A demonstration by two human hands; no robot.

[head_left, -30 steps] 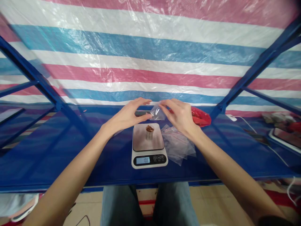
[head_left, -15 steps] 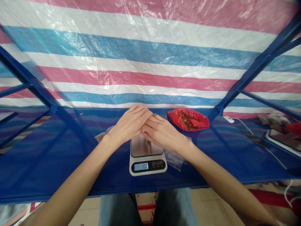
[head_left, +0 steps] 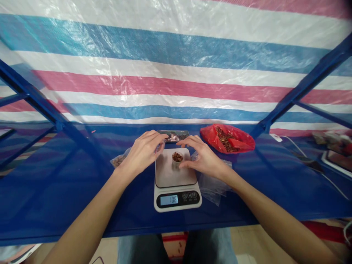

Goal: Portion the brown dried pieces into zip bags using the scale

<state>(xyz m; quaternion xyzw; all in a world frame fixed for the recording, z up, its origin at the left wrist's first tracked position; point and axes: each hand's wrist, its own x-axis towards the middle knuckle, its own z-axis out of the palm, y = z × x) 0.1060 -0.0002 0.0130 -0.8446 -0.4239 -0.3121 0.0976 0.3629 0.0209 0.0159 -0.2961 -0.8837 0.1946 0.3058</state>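
A white kitchen scale (head_left: 176, 176) with a steel plate shows 108 on its display. On the plate stands a small cup (head_left: 176, 158) of brown pieces. My left hand (head_left: 143, 152) hovers at the plate's left edge, its fingers curled and pinching what looks like a small clear bag (head_left: 161, 147). My right hand (head_left: 203, 157) arches beside the cup on the right. Its fingers are spread and its thumb is close to the cup's side.
A red bag (head_left: 228, 138) of brown pieces lies open at the back right. Clear zip bags (head_left: 213, 185) sit under my right wrist. A filled clear bag (head_left: 118, 160) lies left of my left hand, and a dark flat card (head_left: 173, 135) behind the scale. Cables and devices at far right.
My hands held a clear bag up behind the scale, then met over the plate. Now they have parted, uncovering the cup. The right hand has let go of the bag.
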